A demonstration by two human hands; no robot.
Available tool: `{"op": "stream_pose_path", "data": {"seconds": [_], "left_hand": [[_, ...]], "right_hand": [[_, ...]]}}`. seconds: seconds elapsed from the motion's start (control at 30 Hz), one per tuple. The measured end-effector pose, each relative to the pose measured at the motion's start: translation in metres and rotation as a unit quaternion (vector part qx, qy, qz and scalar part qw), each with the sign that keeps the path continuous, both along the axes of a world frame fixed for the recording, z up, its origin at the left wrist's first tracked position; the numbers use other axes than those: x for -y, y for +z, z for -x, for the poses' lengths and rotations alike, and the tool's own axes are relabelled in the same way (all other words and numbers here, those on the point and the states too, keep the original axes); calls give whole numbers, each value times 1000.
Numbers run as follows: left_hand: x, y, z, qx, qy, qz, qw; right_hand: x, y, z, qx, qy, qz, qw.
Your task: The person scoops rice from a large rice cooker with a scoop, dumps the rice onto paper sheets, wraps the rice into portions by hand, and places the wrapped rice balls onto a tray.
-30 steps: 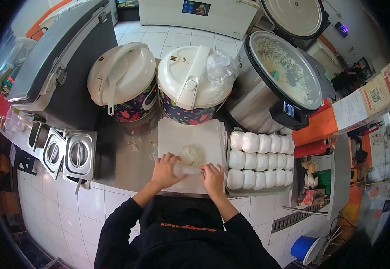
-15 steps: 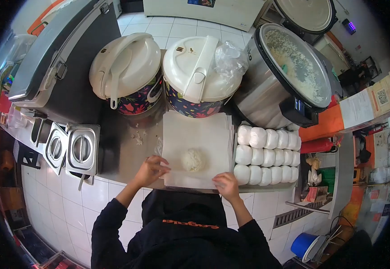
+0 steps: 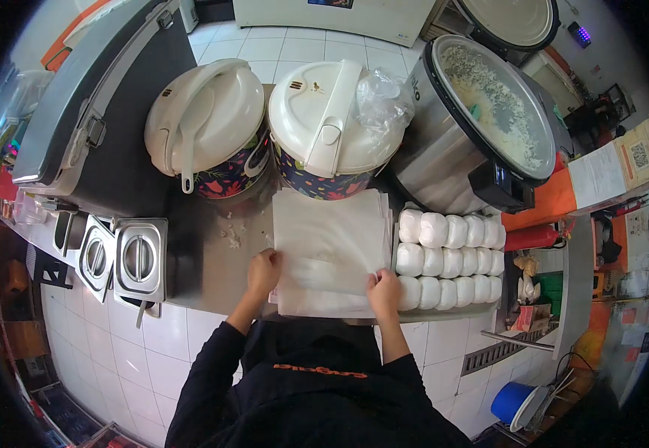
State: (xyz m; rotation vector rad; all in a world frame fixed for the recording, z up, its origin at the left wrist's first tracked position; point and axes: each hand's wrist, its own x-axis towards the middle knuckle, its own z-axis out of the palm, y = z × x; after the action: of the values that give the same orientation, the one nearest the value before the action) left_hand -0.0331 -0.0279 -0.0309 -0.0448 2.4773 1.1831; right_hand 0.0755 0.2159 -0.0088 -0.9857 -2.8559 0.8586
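My left hand [image 3: 264, 270] pinches the left edge of a white paper sheet [image 3: 332, 224], which lies over a stack of similar sheets on the steel table. At the sheet's right edge, my right hand [image 3: 383, 290] has its fingers closed on the paper too. The rice mound is covered by the sheet and shows only as a faint raised patch. Just right of my right hand, a tray [image 3: 444, 313] holds several white wrapped bundles [image 3: 451, 261] in three rows.
Two lidded pots [image 3: 205, 119] [image 3: 332, 123] stand behind the paper. A large open rice cooker [image 3: 444, 149] is at the back right. Steel lidded containers [image 3: 140, 257] and a grey cooler [image 3: 115, 112] are on the left. Rice scraps [image 3: 231, 237] lie on the table.
The near part of the paper has been folded or drawn away from me over the rice mound, which was uncovered before. Both hands have moved forward with the paper's edges.
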Motion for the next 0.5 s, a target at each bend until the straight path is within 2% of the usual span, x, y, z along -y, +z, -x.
{"op": "stream_pose_path", "data": {"seconds": [0.07, 0.1, 0.13, 0.17, 0.2, 0.23, 0.3, 0.33, 0.4, 0.5], "left_hand": [[-8, 29, -10, -219, -41, 124, 967], [-8, 24, -15, -219, -42, 123, 967], [-8, 15, -22, -323, -213, 137, 912], [-8, 10, -29, -413, -373, 145, 818], [-11, 13, -37, -414, -373, 144, 818], [-17, 19, -45, -400, -415, 120, 808], [-22, 22, -42, -389, -454, 97, 796], [-22, 20, -38, -383, -463, 110, 792], [-24, 21, -29, -376, -471, 123, 789], [-39, 44, 7, -335, -442, 156, 817]], "right_hand": [[-2, 9, 12, -1, 64, -118, 991], [-7, 8, 25, -32, 110, -121, 986], [-13, 5, 43, -63, 156, -124, 978], [-17, 3, 64, -125, 196, -126, 964], [-19, 2, 84, -187, 236, -127, 945], [-21, 1, 100, -188, 235, -129, 945], [-26, 0, 130, -118, 317, -79, 938], [-28, -1, 141, -120, 317, -80, 937], [-31, -3, 153, -8, 349, -40, 936], [-26, 18, 148, -10, 402, -82, 912]]}}
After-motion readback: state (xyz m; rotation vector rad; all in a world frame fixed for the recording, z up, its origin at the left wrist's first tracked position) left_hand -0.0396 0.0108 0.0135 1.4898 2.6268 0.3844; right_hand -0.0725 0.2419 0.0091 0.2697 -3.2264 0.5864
